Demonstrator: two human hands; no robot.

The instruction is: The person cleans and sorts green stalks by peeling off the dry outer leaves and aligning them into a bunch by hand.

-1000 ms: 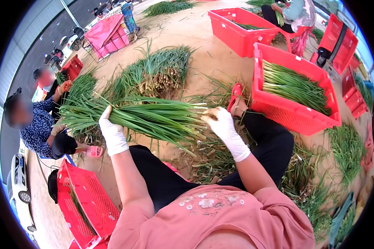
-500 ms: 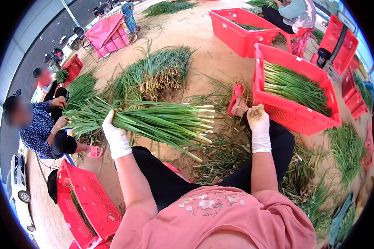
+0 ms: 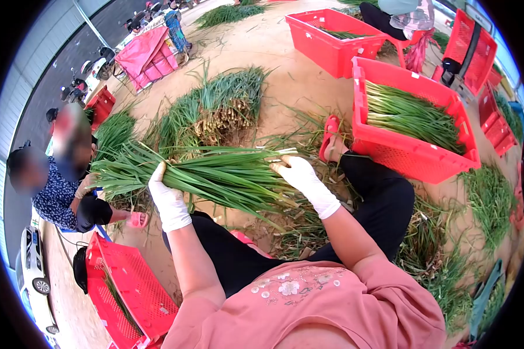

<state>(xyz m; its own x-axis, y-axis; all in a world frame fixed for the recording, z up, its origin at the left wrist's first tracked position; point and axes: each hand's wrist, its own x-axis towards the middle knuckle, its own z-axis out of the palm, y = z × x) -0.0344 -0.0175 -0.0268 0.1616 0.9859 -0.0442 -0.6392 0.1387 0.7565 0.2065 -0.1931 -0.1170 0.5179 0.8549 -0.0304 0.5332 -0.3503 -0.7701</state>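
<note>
Bunch of green stalks (image 3: pixel 224 177) held across the front of the body, above the wearer's lap; leaf ends toward the left, pale ends toward the right. Left hand (image 3: pixel 169 200), white-gloved, clasped round the leafy part, thumb on top. Right hand (image 3: pixel 301 179), also gloved, fingers curled at the pale ends; whether it pinches a stem cannot be told.

Surroundings: heap of stalks (image 3: pixel 218 107) on the ground (image 3: pixel 300 96) just beyond the bunch, cut ends facing right. Loose trimmings (image 3: pixel 305 232) lie below the right hand and around the legs. Red crate (image 3: pixel 410 163) at right, part filled with aligned stalks; the bent right knee (image 3: pixel 384 186) in dark trousers and a red sandal (image 3: pixel 329 138) sit between it and the bunch, partly obstructing the near side. Second crate (image 3: pixel 326 51) behind, a few stalks inside. Third crate (image 3: pixel 142 285) tilted at lower left, near the left elbow. Co-worker in a patterned top (image 3: pixel 55 195) seated at left, near the leaf tips. White car (image 3: pixel 34 262) beyond, well apart.
</note>
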